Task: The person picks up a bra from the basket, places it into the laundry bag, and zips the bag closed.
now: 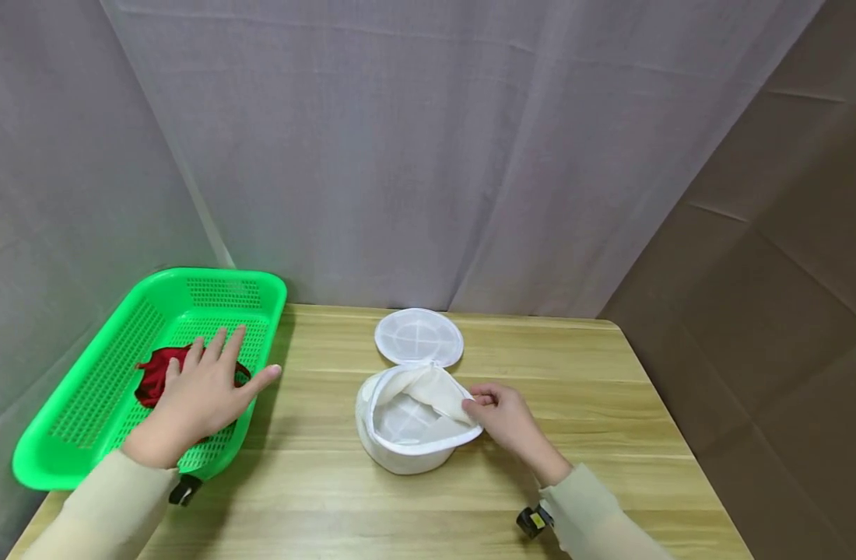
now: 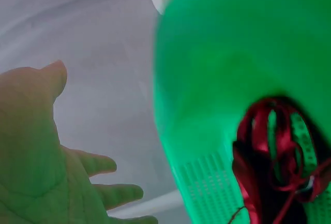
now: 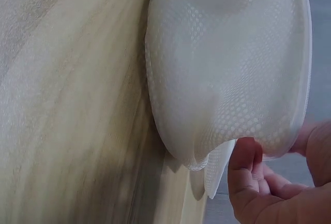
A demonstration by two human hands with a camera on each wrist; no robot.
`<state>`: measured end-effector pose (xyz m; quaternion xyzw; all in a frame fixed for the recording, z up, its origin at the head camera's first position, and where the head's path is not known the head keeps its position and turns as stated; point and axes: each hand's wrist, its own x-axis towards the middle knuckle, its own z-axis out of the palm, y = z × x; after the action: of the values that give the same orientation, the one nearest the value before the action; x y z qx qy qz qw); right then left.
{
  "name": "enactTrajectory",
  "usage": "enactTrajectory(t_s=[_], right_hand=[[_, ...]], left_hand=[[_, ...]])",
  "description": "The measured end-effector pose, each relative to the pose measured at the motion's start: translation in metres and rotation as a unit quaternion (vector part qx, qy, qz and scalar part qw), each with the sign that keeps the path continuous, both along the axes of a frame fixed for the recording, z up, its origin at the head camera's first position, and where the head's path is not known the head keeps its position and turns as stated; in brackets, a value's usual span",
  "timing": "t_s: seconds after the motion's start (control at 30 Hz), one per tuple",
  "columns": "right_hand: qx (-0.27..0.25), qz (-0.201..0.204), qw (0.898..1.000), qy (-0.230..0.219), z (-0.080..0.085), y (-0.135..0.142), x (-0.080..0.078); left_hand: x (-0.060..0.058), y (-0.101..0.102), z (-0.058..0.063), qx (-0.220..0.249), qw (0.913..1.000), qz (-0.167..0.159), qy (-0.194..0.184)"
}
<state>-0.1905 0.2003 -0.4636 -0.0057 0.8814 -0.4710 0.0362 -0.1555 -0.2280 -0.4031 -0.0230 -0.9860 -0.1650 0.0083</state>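
A white mesh laundry bag stands on the table with its round lid flipped back behind it. My right hand pinches the rim of the bag at its right side, thumb on one face and fingers on the other, as the right wrist view also shows. Over the green basket hovers my left hand, fingers spread and holding nothing. Below it, a dark red garment with thin straps lies in the basket, partly hidden by the hand; the left wrist view shows its straps.
The wooden table reaches back to a grey curtain. A brown covered surface rises along the right side. The basket's high rim stands between the garment and the bag.
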Motion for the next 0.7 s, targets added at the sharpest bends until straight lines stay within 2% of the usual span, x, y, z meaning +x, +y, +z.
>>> enactTrajectory(t_s=[0.13, 0.27, 0.47, 0.7], right_hand=[[-0.009, 0.004, 1.000, 0.004, 0.000, 0.001, 0.001], [-0.016, -0.008, 1.000, 0.001, 0.001, 0.005, 0.003], [-0.021, -0.023, 1.000, 0.001, 0.003, 0.008, 0.005], [-0.023, -0.012, 1.000, 0.004, 0.002, 0.004, 0.007]], left_hand=[[-0.005, -0.012, 0.001, 0.011, 0.9995, 0.006, -0.029], [-0.013, -0.018, 0.002, 0.020, 0.9976, -0.007, -0.066], [-0.031, -0.031, -0.005, -0.003, 0.9952, -0.028, -0.093], [-0.047, -0.054, -0.013, 0.013, 0.9819, -0.061, -0.179]])
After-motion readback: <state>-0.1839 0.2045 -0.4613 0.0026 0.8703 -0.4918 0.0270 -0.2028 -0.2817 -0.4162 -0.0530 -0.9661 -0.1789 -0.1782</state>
